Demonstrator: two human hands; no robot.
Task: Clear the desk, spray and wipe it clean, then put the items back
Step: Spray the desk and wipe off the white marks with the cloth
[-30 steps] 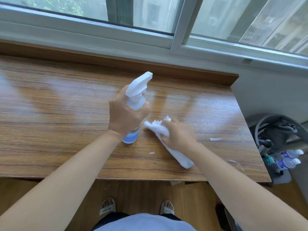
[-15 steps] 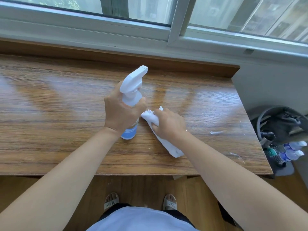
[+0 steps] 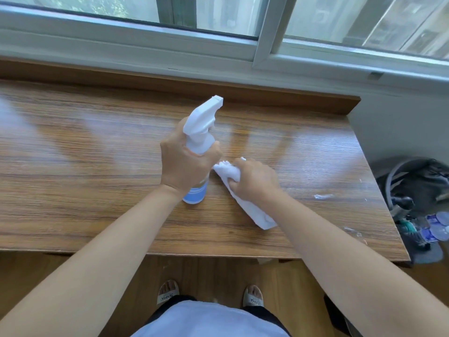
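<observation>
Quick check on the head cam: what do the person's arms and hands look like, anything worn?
Both forearms are bare up to the frame edge, no sleeves in view. The left hand and right hand wear no gloves; no rings, watch or bands show on fingers or wrists. No markings visible.

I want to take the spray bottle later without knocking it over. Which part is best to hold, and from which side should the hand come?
Probably the narrow neck just under the white trigger head of the spray bottle, where the left hand grips it now. Come from the near side: the nozzle points away toward the window, so the fingers can reach the trigger. The right hand holds the cloth close on the bottle's right.
</observation>
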